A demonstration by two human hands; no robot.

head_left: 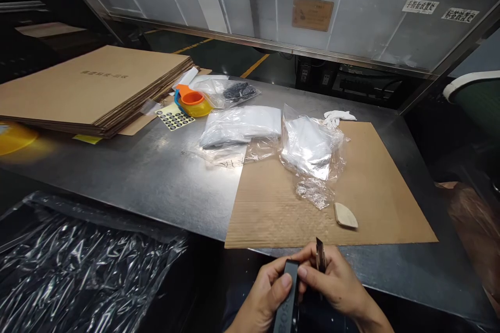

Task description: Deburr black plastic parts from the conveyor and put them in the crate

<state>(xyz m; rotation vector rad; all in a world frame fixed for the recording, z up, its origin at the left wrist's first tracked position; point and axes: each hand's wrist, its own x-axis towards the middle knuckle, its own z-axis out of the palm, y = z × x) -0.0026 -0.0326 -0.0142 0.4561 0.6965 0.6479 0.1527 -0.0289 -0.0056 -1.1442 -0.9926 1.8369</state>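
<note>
At the table's front edge, my left hand (269, 294) is closed round a long black bar (287, 296) with raised lettering on its face. My right hand (332, 276) holds a thin cutter blade (321, 256) upright between its fingers, and its thumb and fingertips touch the bar's upper end. Just beyond the hands lies a brown cardboard sheet (265, 208), with a pale fan-shaped piece (346, 216) near its front edge. Clear bags of white sheets (308, 143) rest across the sheet's back part.
A cardboard stack (97, 88) stands at the back left, beside an orange and yellow tape dispenser (193, 101) and a sticker sheet (175, 116). Black plastic wrap (86, 265) covers something at the front left. A white glove (339, 116) lies at the back.
</note>
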